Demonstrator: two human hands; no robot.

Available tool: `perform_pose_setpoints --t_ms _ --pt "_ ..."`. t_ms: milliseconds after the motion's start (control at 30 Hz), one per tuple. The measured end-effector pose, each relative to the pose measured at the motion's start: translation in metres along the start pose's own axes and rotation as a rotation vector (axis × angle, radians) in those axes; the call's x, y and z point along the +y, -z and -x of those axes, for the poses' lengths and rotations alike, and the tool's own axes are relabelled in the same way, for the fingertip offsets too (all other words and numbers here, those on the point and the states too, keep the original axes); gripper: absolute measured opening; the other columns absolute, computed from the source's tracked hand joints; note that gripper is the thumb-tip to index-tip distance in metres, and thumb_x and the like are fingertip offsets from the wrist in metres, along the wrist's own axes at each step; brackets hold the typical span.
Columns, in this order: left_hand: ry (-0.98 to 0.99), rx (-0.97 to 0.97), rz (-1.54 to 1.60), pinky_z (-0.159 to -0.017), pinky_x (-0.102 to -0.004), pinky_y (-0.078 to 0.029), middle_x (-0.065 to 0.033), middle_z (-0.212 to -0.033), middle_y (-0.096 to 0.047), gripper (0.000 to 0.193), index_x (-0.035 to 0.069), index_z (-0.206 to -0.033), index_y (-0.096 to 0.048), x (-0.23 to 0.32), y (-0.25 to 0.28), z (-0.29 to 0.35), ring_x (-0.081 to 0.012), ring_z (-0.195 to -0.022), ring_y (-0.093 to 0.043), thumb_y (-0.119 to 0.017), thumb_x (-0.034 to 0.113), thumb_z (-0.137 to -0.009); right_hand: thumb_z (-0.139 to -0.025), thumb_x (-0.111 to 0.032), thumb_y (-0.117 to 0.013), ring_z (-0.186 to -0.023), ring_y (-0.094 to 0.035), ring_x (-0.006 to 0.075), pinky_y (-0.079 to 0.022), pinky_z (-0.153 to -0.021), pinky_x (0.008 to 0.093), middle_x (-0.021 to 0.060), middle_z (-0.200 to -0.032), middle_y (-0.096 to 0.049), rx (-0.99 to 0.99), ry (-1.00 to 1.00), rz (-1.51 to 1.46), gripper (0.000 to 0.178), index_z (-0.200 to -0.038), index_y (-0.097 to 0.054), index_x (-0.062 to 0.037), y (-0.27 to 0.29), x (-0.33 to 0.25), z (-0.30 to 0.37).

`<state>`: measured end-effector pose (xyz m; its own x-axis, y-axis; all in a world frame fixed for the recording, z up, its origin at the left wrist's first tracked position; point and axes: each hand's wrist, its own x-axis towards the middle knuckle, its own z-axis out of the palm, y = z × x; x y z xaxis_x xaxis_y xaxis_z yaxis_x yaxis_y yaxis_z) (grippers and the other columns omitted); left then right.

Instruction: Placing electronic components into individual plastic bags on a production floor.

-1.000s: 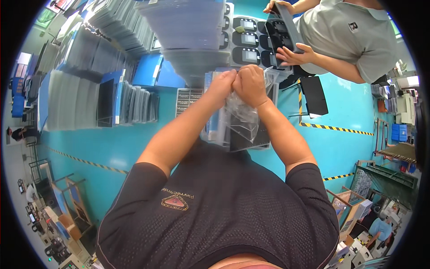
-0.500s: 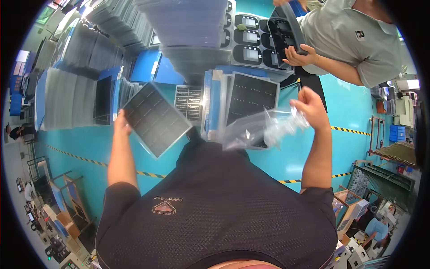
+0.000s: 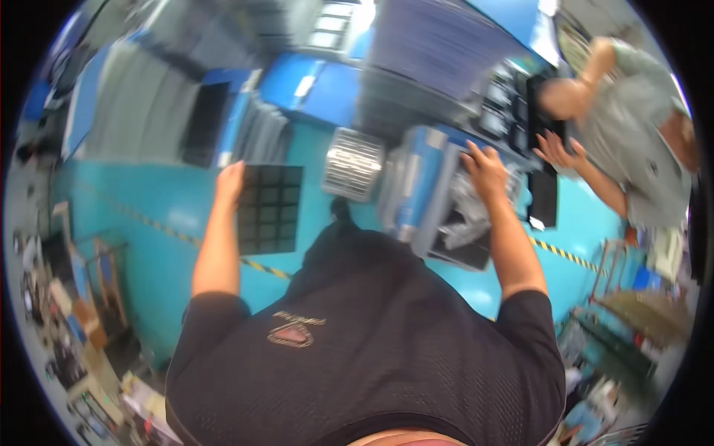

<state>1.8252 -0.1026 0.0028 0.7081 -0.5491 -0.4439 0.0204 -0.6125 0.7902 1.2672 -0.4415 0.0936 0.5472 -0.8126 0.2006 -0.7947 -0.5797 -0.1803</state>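
My left hand is closed on the edge of a thin black sheet tray marked off in a grid of squares. The tray hangs over the teal floor at my left. My right hand has its fingers spread above a stack at my right. A crumpled clear plastic bag lies on that stack, just beside and under the right hand. Beneath the bag shows a dark sheet. Motion blur hides whether the right fingertips touch the bag.
A silvery slatted stack stands on the floor between my hands, near my foot. Tall stacks of clear trays and blue boxes line the far side. A co-worker in a grey shirt stands at the right, hands near black parts.
My right hand has let go of the plastic bag, which now rests on the right stack. The tray in my left hand has turned upright. The head view has shifted, and the co-worker has bent forward.
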Motion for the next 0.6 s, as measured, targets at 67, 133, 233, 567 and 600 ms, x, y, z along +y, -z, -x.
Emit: perform_pose_setpoints --t_ms 67,133,233,567,600 --pt "-0.236 0.124 -0.122 -0.072 -0.0397 -0.048 -0.0104 -0.083 -0.066 0.036 0.002 -0.094 -0.068 0.01 0.008 -0.022 -0.017 -0.079 -0.059 -0.061 0.037 -0.096 -0.088 -0.034 -0.072 -0.082 -0.064 0.0282 -0.052 -0.066 0.0409 0.0081 -0.092 -0.063 0.058 0.022 0.012 0.035 -0.12 -0.07 -0.0211 -0.001 0.005 0.007" --pt "-0.268 0.162 -0.123 -0.078 -0.0407 -0.05 -0.0129 -0.089 -0.069 0.037 0.002 -0.095 -0.069 0.027 0.041 -0.054 -0.0199 -0.085 -0.063 -0.064 0.039 -0.094 -0.089 -0.03 -0.072 -0.082 -0.065 0.0283 -0.053 -0.068 0.0395 0.009 -0.094 -0.063 0.054 0.043 0.03 0.031 -0.117 -0.071 -0.0173 -0.001 0.001 0.008" --pt "-0.238 0.313 -0.331 -0.091 -0.0386 -0.05 -0.0153 -0.108 -0.07 0.054 0.002 -0.121 -0.062 0.096 0.122 -0.113 -0.0244 -0.104 -0.064 -0.069 0.046 -0.09 -0.09 -0.029 -0.071 -0.083 -0.065 0.029 -0.053 -0.07 0.0389 0.0095 -0.095 -0.063 0.038 0.079 0.011 0.028 -0.114 -0.071 -0.0144 -0.005 -0.008 -0.003" --pt "-0.175 -0.157 -0.664 -0.101 -0.0442 -0.048 -0.0224 -0.129 -0.062 0.062 -0.002 -0.126 -0.059 0.004 0.048 -0.09 -0.0374 -0.121 -0.059 -0.073 0.038 -0.08 -0.094 -0.021 -0.065 -0.086 -0.065 0.0315 -0.053 -0.071 0.0398 0.0108 -0.099 -0.064 0.033 0.069 0.004 0.015 -0.103 -0.069 -0.0086 -0.005 -0.021 -0.005" --pt "-0.121 -0.393 -0.792 -0.103 -0.0444 -0.046 -0.0203 -0.132 -0.06 0.065 -0.001 -0.13 -0.057 -0.003 0.008 -0.063 -0.0367 -0.123 -0.057 -0.075 0.039 -0.081 -0.094 -0.02 -0.065 -0.086 -0.065 0.0316 -0.053 -0.07 0.04 0.0109 -0.098 -0.065 0.049 0.087 -0.012 0.015 -0.102 -0.069 -0.0086 -0.005 -0.017 -0.003"
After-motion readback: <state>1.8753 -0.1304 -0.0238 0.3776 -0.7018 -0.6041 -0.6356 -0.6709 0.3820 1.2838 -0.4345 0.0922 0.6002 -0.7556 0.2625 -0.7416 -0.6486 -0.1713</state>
